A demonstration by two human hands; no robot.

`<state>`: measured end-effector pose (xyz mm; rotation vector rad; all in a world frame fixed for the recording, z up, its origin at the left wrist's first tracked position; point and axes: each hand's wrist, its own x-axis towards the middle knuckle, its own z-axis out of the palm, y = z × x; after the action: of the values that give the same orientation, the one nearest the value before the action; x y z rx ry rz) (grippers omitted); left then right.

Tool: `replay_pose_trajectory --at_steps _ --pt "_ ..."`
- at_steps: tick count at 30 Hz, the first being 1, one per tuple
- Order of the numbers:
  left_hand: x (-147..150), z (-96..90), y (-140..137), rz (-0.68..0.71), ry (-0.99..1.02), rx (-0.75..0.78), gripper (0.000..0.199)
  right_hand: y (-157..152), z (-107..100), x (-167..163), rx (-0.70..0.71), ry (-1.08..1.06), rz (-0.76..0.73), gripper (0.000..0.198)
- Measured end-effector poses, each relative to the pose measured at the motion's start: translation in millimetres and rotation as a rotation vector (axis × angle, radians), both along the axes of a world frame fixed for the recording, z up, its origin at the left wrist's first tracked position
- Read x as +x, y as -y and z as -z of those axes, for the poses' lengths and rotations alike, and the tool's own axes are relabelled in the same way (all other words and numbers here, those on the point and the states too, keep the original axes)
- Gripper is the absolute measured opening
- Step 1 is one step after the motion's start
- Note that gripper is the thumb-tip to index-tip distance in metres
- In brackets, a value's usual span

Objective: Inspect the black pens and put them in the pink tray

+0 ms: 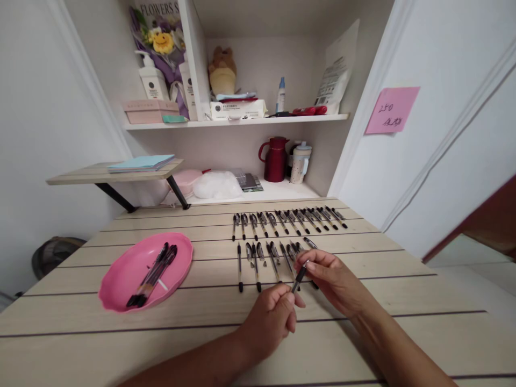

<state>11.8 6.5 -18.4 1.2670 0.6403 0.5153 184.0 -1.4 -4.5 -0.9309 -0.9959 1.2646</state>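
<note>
Both my hands hold one black pen (299, 277) above the wooden table (72, 333). My left hand (271, 318) pinches its lower end and my right hand (332, 279) grips its upper end near the cap. Just beyond my hands lies a near row of several pens (258, 260) with caps beside them. A far row of several capped pens (288, 220) lies further back. At the left, a pink tray (121, 279) holds several more black pens (155, 274).
A raised small shelf (108, 174) with a light blue booklet stands at the back left. The alcove behind holds a red jug (276, 158), a white cup, a plastic bag and shelves with bottles and boxes. A pink note (392, 109) sticks to the right wall.
</note>
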Motion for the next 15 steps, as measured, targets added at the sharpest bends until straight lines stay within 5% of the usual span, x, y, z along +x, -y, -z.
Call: replay_pose_trajectory --at_steps 15 --pt "-0.1 1.6 -0.2 -0.003 0.011 0.001 0.029 -0.7 1.8 3.2 -0.018 0.031 -0.056 0.026"
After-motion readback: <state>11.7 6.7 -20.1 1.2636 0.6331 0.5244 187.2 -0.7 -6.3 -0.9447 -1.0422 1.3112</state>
